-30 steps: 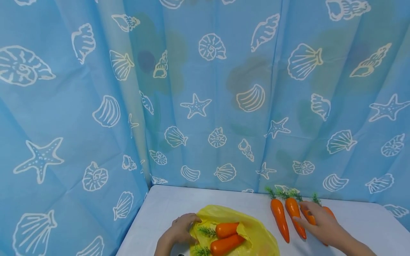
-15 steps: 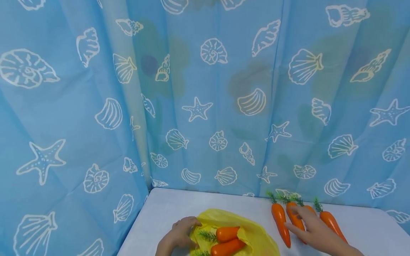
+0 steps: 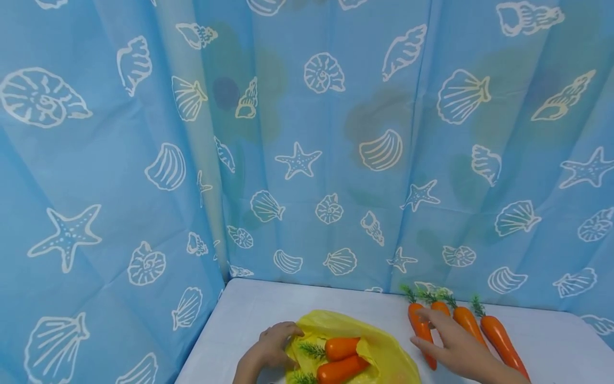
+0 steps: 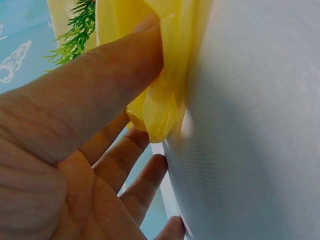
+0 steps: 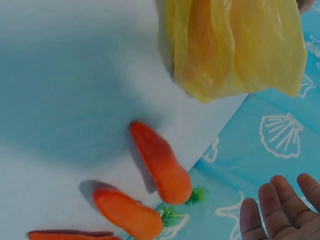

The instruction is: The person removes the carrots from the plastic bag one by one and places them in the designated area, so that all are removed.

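A yellow plastic bag [image 3: 393, 354] lies on the table with its mouth toward my left hand [image 3: 276, 344]. The left wrist view has the left thumb [image 4: 95, 92] at a fold of the bag [image 4: 175, 55], the other fingers behind it, pinching the edge. Inside the bag lie an upper carrot [image 3: 341, 348] and a lower carrot [image 3: 342, 369] with green tops. My right hand [image 3: 458, 346] hovers over the leftmost carrot [image 3: 420, 333] of a row. In the right wrist view its fingers [image 5: 282, 202] are extended, apart from the nearest carrot [image 5: 165, 170].
Beside the right hand lie a partly covered carrot [image 3: 439, 308], another carrot [image 3: 466, 321] and the rightmost carrot [image 3: 501, 340]. They rest on a white table [image 3: 268, 298]. A blue seashell-patterned curtain [image 3: 326, 240] closes off the back and left.
My right hand has moved left across the carrot row, from the right-hand carrots to the leftmost one, uncovering the two on the right. The left hand stays at the bag's edge.
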Demonstrator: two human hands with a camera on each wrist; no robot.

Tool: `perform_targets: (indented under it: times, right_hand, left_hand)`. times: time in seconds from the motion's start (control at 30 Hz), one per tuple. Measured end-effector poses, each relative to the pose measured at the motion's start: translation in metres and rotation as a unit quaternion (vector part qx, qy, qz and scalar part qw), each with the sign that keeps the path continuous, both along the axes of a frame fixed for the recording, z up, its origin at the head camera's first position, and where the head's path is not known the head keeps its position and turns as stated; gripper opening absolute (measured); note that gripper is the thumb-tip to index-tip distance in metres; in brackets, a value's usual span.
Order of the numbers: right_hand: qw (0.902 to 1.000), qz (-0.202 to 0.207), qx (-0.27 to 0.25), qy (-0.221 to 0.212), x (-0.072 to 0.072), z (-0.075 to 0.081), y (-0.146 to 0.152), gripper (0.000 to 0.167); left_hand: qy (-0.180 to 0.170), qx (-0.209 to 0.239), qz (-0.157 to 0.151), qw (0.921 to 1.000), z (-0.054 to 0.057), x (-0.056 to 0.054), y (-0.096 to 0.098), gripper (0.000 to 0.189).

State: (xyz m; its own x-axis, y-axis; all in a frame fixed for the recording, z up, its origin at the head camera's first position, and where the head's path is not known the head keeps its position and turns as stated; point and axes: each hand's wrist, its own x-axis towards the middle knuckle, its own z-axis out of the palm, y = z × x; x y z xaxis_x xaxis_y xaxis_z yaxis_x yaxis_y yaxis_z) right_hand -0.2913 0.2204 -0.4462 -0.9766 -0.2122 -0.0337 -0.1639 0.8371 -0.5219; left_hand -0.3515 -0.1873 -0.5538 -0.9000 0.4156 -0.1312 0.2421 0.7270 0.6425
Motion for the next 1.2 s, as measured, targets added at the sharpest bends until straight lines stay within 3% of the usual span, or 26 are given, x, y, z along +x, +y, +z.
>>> perform_targets:
  times: [0.17, 0.43, 0.77, 0.97, 1.2]
  right_hand:
    - [0.9998, 0.019, -0.002, -0.001, 0.001, -0.002, -0.008, 0.074]
    - [0.998, 0.054, -0.017, 0.028, 0.001, -0.005, -0.021, 0.062]
    - [0.9953, 0.083, -0.045, -0.017, -0.001, -0.01, -0.04, 0.061]
    - [0.9909, 0.119, -0.058, -0.02, -0.004, -0.012, -0.055, 0.056]
    - [0.9874, 0.147, -0.06, 0.001, -0.008, -0.011, -0.076, 0.06]
  left_hand:
    - [0.001, -0.002, 0.003, 1.0, -0.002, 0.001, 0.0, 0.05]
    - [-0.006, 0.003, 0.007, 1.0, 0.005, 0.003, 0.001, 0.05]
    - [0.0, 0.002, 0.005, 1.0, -0.001, 0.001, -0.001, 0.051]
    - [-0.013, -0.002, 0.011, 0.9998, 0.012, 0.006, 0.003, 0.052]
    - [-0.007, -0.003, 0.006, 1.0, 0.013, 0.008, 0.002, 0.052]
